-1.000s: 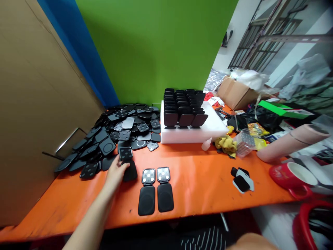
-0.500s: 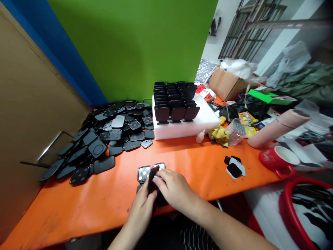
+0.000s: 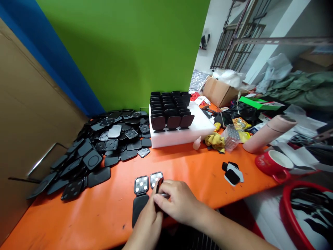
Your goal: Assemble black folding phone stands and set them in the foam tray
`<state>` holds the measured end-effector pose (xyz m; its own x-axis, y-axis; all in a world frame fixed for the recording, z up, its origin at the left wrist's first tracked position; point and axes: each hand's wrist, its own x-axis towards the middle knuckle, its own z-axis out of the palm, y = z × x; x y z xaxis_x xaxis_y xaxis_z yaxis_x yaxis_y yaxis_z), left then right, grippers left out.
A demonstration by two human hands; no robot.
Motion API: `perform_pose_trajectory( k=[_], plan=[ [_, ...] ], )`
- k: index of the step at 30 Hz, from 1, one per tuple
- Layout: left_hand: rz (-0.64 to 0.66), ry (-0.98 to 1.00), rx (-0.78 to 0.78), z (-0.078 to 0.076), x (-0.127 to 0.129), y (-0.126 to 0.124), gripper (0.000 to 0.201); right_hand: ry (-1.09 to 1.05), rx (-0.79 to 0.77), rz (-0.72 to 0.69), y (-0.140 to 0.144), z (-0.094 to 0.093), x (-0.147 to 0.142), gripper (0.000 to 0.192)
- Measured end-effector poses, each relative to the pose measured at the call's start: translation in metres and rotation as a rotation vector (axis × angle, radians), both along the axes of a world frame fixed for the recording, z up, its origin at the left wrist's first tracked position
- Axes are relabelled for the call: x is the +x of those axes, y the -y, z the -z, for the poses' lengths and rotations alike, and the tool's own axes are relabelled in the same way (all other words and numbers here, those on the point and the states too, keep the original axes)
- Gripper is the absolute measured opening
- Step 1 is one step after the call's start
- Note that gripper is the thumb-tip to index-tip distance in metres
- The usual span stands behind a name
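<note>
My left hand (image 3: 150, 220) is closed around a thin black square panel (image 3: 157, 186), held on edge just above the table's front. My right hand (image 3: 179, 199) presses against that panel from the right, fingers pinched. A small dark, shiny piece (image 3: 164, 195) shows at its fingertips, too covered to name. On the table behind the hands lies an open hinged black panel (image 3: 141, 184) with pale round spots on its upper square. Its plain black lower square (image 3: 140, 205) is partly behind my left hand. A second spotted panel (image 3: 155, 178) lies beside it, partly hidden by the hands.
A heap of black hinged panels (image 3: 111, 144) covers the left of the orange table (image 3: 104, 215). Rows of upright panels (image 3: 171, 111) stand on a white foam block (image 3: 179, 137). To the right are black and white pads (image 3: 232, 175), a red mug (image 3: 273, 165) and a pink bottle (image 3: 270, 133).
The view has shifted, and the hands sit slightly lower and further right against the spotted panels, exposing more of the left one. Both hands still grip the same piece, now turned more edge-on.
</note>
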<state>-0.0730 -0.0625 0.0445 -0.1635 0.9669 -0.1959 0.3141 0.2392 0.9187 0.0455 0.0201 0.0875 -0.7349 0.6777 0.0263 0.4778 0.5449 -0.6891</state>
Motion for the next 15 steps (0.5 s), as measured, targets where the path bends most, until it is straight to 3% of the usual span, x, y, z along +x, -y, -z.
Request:
perform_pose_trajectory(
  k=[6,12,15],
  plan=[
    [-0.089,0.261,-0.04,-0.007,0.001,-0.008,0.05,0.023,0.031,0.035,0.007,0.003,-0.003,0.025],
    [-0.064,0.114,-0.004,0.003,0.004,-0.006,0.061,0.11,0.093,-0.054,0.007,-0.006,-0.002,0.027],
    [-0.032,0.121,0.003,0.002,0.006,-0.003,0.062,0.108,0.068,-0.028,0.01,-0.008,0.002,0.024]
  ],
)
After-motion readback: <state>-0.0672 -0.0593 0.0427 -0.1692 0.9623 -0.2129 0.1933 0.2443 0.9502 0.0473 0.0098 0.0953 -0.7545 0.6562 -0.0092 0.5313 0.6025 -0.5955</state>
